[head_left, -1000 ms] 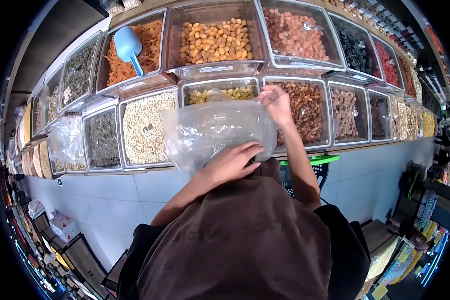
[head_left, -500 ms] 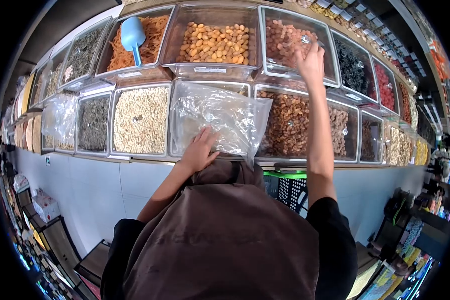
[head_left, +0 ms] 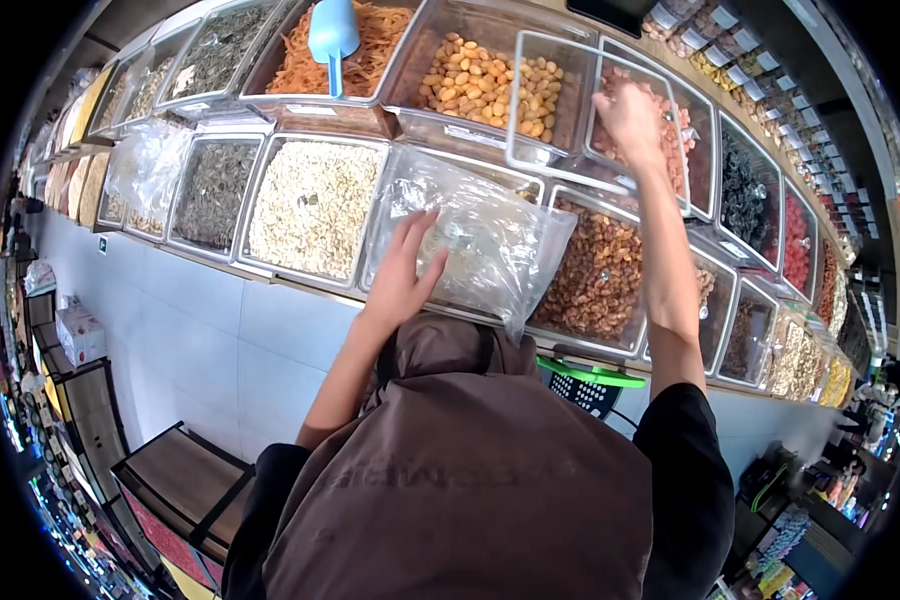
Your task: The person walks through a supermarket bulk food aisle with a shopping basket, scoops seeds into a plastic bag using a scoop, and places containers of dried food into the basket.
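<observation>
Right hand (head_left: 630, 122) looks clamped on the clear lid (head_left: 562, 112); grip point hidden. Lid's shifted toward 9 o'clock, so pink-piece bin (head_left: 714, 160) is now partly uncovered. Left hand (head_left: 402, 275), fingers apart, over plastic bag (head_left: 485, 235) at its 8 o'clock.

No readable text, bin labels (head_left: 465, 134) too small, apron lettering (head_left: 450, 474) (faint, dark) illegible

I record right arm (head_left: 670, 290) outstretched, right hand (head_left: 632, 120) curled; left hand (head_left: 402, 278) with fingers extended, thumb apart
</observation>
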A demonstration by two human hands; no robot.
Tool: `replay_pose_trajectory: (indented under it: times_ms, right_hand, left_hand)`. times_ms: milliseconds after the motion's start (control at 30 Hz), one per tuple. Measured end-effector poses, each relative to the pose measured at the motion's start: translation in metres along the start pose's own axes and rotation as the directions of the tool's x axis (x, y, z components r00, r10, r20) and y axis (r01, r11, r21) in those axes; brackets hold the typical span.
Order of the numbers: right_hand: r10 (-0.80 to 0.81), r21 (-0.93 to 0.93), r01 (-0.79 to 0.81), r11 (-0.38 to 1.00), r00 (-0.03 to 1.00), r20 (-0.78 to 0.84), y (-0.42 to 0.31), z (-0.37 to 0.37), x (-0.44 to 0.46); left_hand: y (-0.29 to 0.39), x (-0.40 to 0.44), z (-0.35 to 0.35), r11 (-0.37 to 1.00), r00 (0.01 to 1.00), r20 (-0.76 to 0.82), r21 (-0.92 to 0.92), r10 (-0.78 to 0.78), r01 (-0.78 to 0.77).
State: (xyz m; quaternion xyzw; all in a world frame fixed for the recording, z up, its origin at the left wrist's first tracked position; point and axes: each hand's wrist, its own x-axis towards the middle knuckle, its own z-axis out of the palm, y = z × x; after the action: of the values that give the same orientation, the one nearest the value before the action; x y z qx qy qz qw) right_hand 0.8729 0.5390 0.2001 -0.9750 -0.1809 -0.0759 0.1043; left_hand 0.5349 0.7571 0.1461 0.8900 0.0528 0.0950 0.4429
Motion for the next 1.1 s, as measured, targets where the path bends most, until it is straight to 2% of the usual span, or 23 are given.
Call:
replay_pose_trajectory:
  times_ms: [133, 167, 233, 267, 333, 400, 500, 600, 900, 967, 1033, 1100]
  right_hand:
    - [-0.047, -0.049, 0.046, 0.998, 0.999, -0.02, -0.065, 0.019, 0.029]
    - [-0.052, -0.05, 0.05, 0.997, 0.998, -0.028, -0.081, 0.021, 0.037]
    - [0.019, -0.016, -0.018, 1.0, 0.999, 0.04, -0.111, 0.026, 0.052]
    - [0.039, 0.012, -0.04, 0.999, 0.998, 0.046, -0.123, 0.029, 0.058]
    - [0.042, 0.026, -0.043, 0.999, 0.998, 0.036, -0.14, 0.042, 0.066]
    - [0.067, 0.061, -0.068, 0.996, 0.998, 0.018, -0.152, 0.054, 0.072]
    - [0.151, 0.001, -0.151, 0.989, 0.986, -0.066, -0.161, 0.069, 0.073]
    - [0.159, -0.049, -0.166, 0.985, 0.981, -0.112, -0.164, 0.075, 0.077]
    - [0.336, -0.12, -0.34, 0.933, 0.94, -0.053, -0.172, 0.083, 0.081]
    - [0.326, -0.105, -0.329, 0.938, 0.944, -0.05, -0.17, 0.081, 0.074]
    - [0.35, -0.118, -0.349, 0.93, 0.937, -0.013, -0.16, 0.09, 0.084]
    - [0.293, -0.061, -0.295, 0.953, 0.955, -0.045, -0.157, 0.091, 0.084]
  left_hand:
    - [0.005, 0.073, -0.035, 0.965, 0.96, -0.138, 0.132, 0.244, -0.226]
    - [0.002, 0.091, -0.042, 0.964, 0.958, -0.145, 0.134, 0.249, -0.231]
    - [-0.007, 0.126, -0.056, 0.901, 0.929, -0.132, 0.322, 0.346, -0.29]
    - [-0.016, 0.141, -0.06, 0.902, 0.928, -0.137, 0.321, 0.347, -0.29]
    - [-0.043, 0.167, -0.061, 0.825, 0.932, -0.06, 0.488, 0.357, -0.285]
    - [-0.066, 0.181, -0.062, 0.815, 0.933, -0.037, 0.5, 0.357, -0.292]
    - [-0.087, 0.192, -0.062, 0.794, 0.929, 0.015, 0.514, 0.371, -0.325]
    - [-0.089, 0.195, -0.063, 0.782, 0.924, 0.046, 0.519, 0.378, -0.346]
    - [-0.095, 0.22, -0.067, 0.778, 0.899, 0.022, 0.492, 0.438, -0.391]
    - [-0.097, 0.223, -0.06, 0.782, 0.883, -0.006, 0.466, 0.47, -0.413]
    - [-0.093, 0.224, -0.058, 0.784, 0.912, 0.0, 0.511, 0.411, -0.353]
    - [-0.092, 0.225, -0.056, 0.761, 0.915, 0.039, 0.542, 0.402, -0.358]
